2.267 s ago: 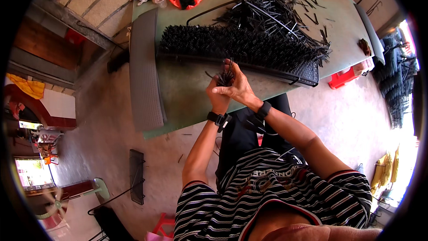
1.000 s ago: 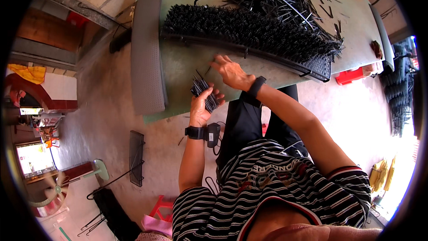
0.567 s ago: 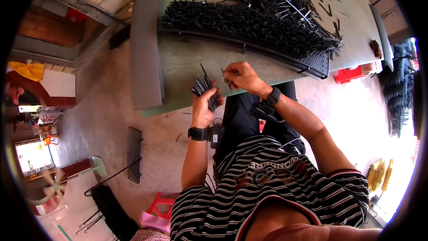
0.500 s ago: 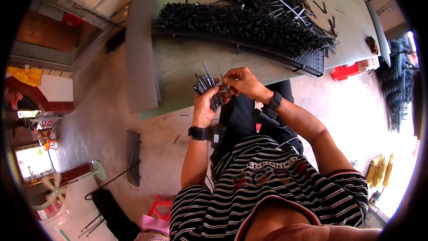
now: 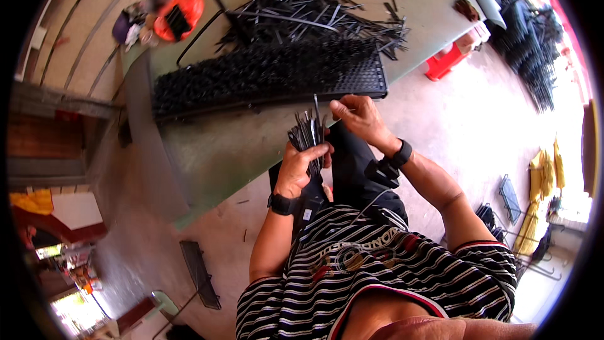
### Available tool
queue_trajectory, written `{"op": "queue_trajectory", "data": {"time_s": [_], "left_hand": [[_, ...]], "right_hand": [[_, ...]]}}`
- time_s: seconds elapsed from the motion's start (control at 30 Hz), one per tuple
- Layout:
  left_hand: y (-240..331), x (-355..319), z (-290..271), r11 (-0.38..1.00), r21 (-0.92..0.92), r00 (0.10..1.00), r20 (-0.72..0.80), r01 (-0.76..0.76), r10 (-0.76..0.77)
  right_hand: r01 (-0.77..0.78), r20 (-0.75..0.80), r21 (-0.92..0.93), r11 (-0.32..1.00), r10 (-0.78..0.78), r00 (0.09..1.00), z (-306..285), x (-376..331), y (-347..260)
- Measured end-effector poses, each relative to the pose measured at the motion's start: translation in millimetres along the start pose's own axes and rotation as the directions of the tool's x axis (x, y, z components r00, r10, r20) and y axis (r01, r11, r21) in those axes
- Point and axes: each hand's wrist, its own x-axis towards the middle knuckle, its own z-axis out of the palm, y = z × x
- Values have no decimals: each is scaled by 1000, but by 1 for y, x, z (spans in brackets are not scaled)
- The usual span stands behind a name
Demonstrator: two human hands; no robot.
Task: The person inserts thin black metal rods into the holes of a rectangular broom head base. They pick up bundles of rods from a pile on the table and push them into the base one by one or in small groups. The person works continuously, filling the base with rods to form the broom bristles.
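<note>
A bundle of thin black strips (image 5: 306,133) stands upright in my left hand (image 5: 296,169), which is closed around its lower part. My right hand (image 5: 365,123) is just right of the bundle, thumb and fingers pinched together; what they hold, if anything, is too small to make out. Beyond both hands, on the green table (image 5: 220,167), lies a long black perforated panel (image 5: 363,77). Tufts of black strips (image 5: 251,72) cover most of it, while its right end shows bare holes. Behind it spreads a heap of loose black strips (image 5: 296,9).
A grey sheet (image 5: 146,126) hangs over the table's left side. At the far left sits an orange bag (image 5: 182,16). A red stool (image 5: 444,63) stands off the right edge, with stacked dark racks (image 5: 528,44) beyond. A dark rack (image 5: 200,274) lies on the floor.
My view has turned, so the table and panel appear shifted left. My right hand has separated slightly from the bundle; the strip seen at its fingers earlier is no longer clear. My left hand still grips the bundle.
</note>
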Motion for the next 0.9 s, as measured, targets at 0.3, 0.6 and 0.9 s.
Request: {"op": "queue_trajectory", "data": {"time_s": [0.3, 0.6, 0.9], "left_hand": [[-13, 39, 51, 981, 56, 967, 164, 187, -194], [-20, 61, 60, 994, 37, 988, 109, 102, -106], [-26, 79, 76, 953, -300, 980, -169, 50, -104]], "right_hand": [[-209, 121, 411, 888, 174, 977, -79, 5, 2], [48, -333, 610, 791, 201, 921, -91, 6, 18], [754, 93, -501, 424, -841, 534, -74, -34, 28]]}}
